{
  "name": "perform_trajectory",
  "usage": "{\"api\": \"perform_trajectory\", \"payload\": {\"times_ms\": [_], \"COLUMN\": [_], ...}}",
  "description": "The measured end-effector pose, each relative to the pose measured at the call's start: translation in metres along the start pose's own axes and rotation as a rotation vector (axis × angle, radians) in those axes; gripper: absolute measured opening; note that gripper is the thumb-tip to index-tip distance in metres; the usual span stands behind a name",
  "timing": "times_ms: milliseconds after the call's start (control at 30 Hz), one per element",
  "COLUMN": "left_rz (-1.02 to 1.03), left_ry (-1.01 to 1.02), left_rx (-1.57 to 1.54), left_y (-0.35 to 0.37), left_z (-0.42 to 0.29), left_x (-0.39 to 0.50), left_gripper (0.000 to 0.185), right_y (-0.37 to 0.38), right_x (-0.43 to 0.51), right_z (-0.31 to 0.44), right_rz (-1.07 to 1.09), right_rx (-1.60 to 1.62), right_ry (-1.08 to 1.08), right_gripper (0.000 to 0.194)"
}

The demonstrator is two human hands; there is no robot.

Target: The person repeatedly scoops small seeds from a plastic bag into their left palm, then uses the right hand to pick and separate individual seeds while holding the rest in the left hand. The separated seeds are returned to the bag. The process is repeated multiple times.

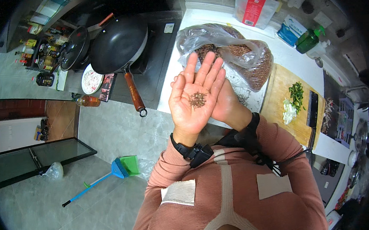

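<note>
Palm up, my left hand (193, 98) holds a small heap of brown dried peppercorns or similar spice (198, 100) in its hollow. Beneath and to the right of it lies my right hand (230, 103), its back or side touching my left hand and its fingers mostly hidden. Just beyond both hands, a clear plastic bag (258, 65) full of brown dried spice lies on the white counter (170, 93). Dark bits are scattered on the counter beside my right wrist.
A black wok (118, 42) with a wooden handle stands on the stove, left. A plate of chopped food (92, 79) is beside it. To the right, a wooden cutting board (273, 99) bears chopped greens (296, 96), chopped white pieces (289, 111) and a cleaver (312, 109).
</note>
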State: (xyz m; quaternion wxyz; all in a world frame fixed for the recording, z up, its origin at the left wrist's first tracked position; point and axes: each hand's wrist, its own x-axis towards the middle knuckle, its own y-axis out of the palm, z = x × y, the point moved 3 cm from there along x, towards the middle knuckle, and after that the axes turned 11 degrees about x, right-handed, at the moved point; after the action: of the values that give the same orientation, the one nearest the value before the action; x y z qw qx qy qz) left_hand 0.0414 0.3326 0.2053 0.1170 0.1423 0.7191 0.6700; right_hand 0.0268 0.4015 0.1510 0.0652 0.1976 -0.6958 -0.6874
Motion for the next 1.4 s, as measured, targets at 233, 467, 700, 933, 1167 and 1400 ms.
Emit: {"api": "perform_trajectory", "payload": {"times_ms": [233,467,700,933,1167,1400], "left_rz": [-0.075,-0.130,-0.270,-0.330,-0.266,-0.269], "left_ry": [0.018,0.054,0.084,0.053,0.068,0.166], "left_rx": [-0.061,-0.132,0.090,0.220,0.417,1.151], "left_y": [-0.017,-0.028,-0.033,-0.028,-0.020,0.004], "left_z": [-0.011,-0.052,-0.065,-0.061,-0.060,-0.047], "left_x": [-0.005,-0.019,-0.026,-0.033,-0.040,-0.052], "left_gripper": [0.044,0.039,0.047,0.044,0.037,0.025], "right_y": [0.008,0.019,0.026,0.033,0.054,0.059], "right_x": [0.000,-0.007,-0.011,-0.002,-0.004,-0.004], "right_z": [-0.001,0.011,0.016,0.021,0.006,-0.007], "right_rz": [-0.028,0.002,0.133,0.312,0.329,0.340], "right_rx": [-0.113,0.020,0.134,0.375,0.275,0.169], "right_ry": [0.058,0.079,0.097,0.190,0.170,0.182], "right_gripper": [0.069,0.081,0.081,0.083,0.087,0.096]}}
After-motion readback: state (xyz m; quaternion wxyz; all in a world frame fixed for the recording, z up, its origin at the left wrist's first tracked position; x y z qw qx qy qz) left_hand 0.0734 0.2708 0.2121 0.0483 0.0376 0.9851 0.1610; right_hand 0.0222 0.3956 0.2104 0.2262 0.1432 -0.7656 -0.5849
